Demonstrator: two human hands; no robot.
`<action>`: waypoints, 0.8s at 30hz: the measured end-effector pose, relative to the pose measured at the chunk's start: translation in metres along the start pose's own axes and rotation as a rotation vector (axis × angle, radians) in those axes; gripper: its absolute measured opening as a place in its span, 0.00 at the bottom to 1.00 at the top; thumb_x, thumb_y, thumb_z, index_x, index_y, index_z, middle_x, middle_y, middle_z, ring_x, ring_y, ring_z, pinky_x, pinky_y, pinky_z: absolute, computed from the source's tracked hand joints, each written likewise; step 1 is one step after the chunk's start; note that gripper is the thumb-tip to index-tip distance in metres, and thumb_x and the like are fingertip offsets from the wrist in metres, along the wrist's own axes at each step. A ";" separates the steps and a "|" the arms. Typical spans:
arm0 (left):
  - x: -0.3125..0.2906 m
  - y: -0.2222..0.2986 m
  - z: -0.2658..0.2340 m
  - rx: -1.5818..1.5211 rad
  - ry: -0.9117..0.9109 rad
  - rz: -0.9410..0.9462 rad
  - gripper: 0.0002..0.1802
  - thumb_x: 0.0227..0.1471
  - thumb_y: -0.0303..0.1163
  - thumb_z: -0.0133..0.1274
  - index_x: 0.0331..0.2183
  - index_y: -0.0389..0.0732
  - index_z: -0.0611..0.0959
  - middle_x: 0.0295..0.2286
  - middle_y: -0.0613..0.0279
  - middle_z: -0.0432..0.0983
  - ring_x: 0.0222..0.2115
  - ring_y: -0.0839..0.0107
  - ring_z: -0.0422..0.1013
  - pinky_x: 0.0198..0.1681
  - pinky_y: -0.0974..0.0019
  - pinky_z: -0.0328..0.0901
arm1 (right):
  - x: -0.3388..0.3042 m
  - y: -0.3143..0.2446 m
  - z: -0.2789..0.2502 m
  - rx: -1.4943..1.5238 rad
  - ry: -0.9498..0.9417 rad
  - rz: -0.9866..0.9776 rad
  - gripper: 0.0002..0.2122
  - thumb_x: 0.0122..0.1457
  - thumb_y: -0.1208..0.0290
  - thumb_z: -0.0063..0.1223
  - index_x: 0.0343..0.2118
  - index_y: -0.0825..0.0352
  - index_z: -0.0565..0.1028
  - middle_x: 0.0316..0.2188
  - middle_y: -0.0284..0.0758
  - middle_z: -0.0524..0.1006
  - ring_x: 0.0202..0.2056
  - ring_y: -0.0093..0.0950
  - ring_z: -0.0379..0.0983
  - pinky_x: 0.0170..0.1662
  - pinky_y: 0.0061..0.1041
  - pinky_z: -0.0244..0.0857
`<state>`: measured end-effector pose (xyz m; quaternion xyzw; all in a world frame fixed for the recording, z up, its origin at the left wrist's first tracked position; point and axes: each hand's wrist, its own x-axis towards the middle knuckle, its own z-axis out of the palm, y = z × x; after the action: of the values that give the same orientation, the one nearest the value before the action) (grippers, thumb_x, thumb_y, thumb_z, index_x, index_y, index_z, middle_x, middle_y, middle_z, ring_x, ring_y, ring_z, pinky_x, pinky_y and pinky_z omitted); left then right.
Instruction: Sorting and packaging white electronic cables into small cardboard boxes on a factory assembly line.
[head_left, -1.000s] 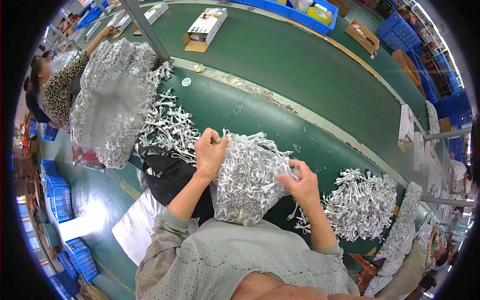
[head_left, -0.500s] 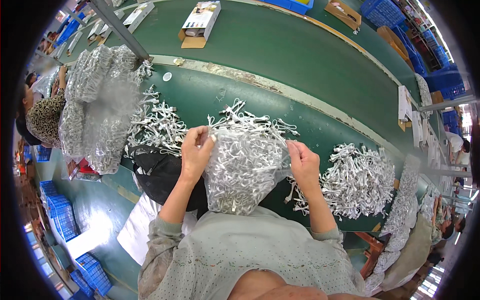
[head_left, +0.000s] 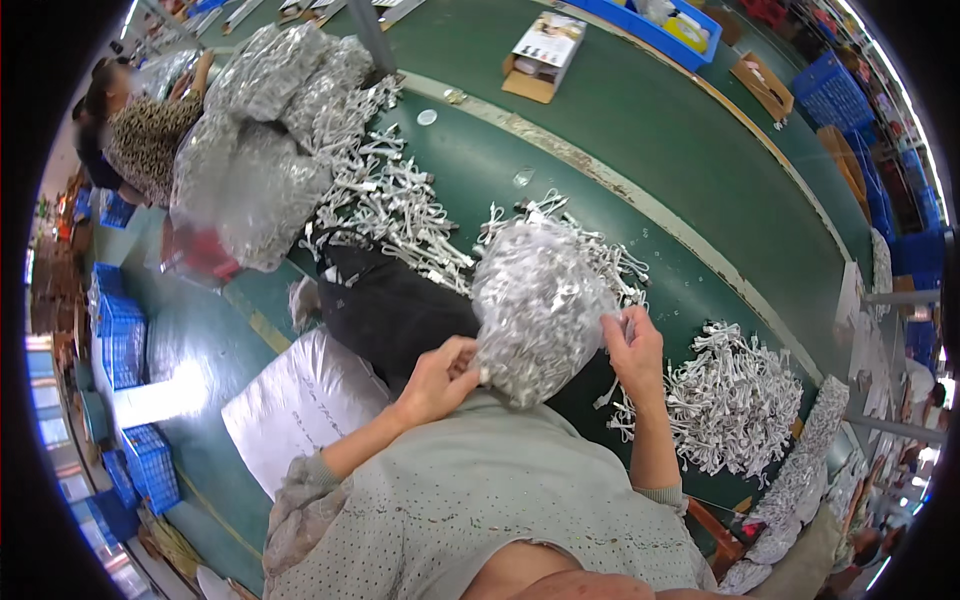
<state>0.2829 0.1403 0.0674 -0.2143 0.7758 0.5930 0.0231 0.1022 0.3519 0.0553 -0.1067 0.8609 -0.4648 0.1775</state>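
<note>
A clear plastic bag [head_left: 540,310] full of short white cables lies close in front of my body. At its lower left edge my left hand [head_left: 442,380] is closed, its bent fingers gripping the plastic. My right hand [head_left: 635,350] pinches the bag's edge on the other side between thumb and fingers. Loose white cables [head_left: 610,255] lie just behind the bag, partly hidden by it. To the right is a heap of white cables [head_left: 735,405], and another cable pile [head_left: 390,205] spreads out at the left. Black cloth [head_left: 385,305] lies beside the bag.
Bulging clear bags [head_left: 250,160] stand at the table's left end, near a co-worker [head_left: 150,140]. A white sack [head_left: 300,400] is at lower left. Beyond a worn ledge, an opened carton [head_left: 545,55] and a blue bin [head_left: 655,30] sit on the green belt [head_left: 700,140].
My left hand has slid from the bag's upper left edge down to its lower left. The bag's top has folded and bunched. The whole view has turned toward the left.
</note>
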 end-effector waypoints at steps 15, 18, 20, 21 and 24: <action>0.137 0.141 -0.093 0.050 0.169 0.454 0.08 0.50 0.30 0.54 0.27 0.35 0.76 0.21 0.73 0.70 0.24 0.86 0.63 0.27 0.79 0.59 | 0.049 -0.056 0.019 0.567 -0.026 -0.017 0.10 0.57 0.67 0.51 0.31 0.67 0.65 0.22 0.34 0.75 0.18 0.19 0.71 0.18 0.14 0.60; 0.133 0.144 -0.096 0.050 0.189 0.509 0.11 0.48 0.32 0.55 0.32 0.34 0.78 0.24 0.66 0.74 0.26 0.81 0.67 0.30 0.75 0.63 | 0.059 -0.057 0.018 0.603 0.003 -0.056 0.11 0.57 0.65 0.52 0.31 0.67 0.66 0.22 0.33 0.75 0.18 0.19 0.70 0.18 0.14 0.60; 0.130 0.121 -0.106 0.463 0.391 0.712 0.19 0.46 0.33 0.55 0.41 0.35 0.76 0.36 0.55 0.75 0.37 0.66 0.71 0.42 0.66 0.64 | 0.072 -0.039 0.019 0.588 0.033 -0.053 0.11 0.57 0.65 0.52 0.33 0.68 0.67 0.23 0.31 0.73 0.18 0.17 0.68 0.18 0.14 0.60; 0.118 0.108 -0.120 0.573 0.565 0.729 0.23 0.46 0.35 0.56 0.44 0.35 0.74 0.41 0.52 0.72 0.42 0.63 0.68 0.45 0.65 0.63 | 0.077 -0.028 0.019 0.572 0.057 -0.051 0.12 0.57 0.65 0.52 0.34 0.69 0.68 0.23 0.31 0.73 0.18 0.17 0.68 0.19 0.14 0.60; 0.058 0.035 -0.154 0.630 1.004 0.391 0.35 0.44 0.38 0.58 0.50 0.31 0.67 0.50 0.46 0.63 0.52 0.58 0.60 0.53 0.63 0.57 | 0.076 -0.005 0.018 0.581 0.062 0.007 0.11 0.58 0.65 0.50 0.35 0.68 0.68 0.23 0.31 0.74 0.19 0.17 0.67 0.19 0.15 0.60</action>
<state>0.2514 -0.0138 0.1285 -0.3038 0.8545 0.1562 -0.3912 0.0399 0.3090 0.0343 -0.0340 0.6969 -0.6944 0.1760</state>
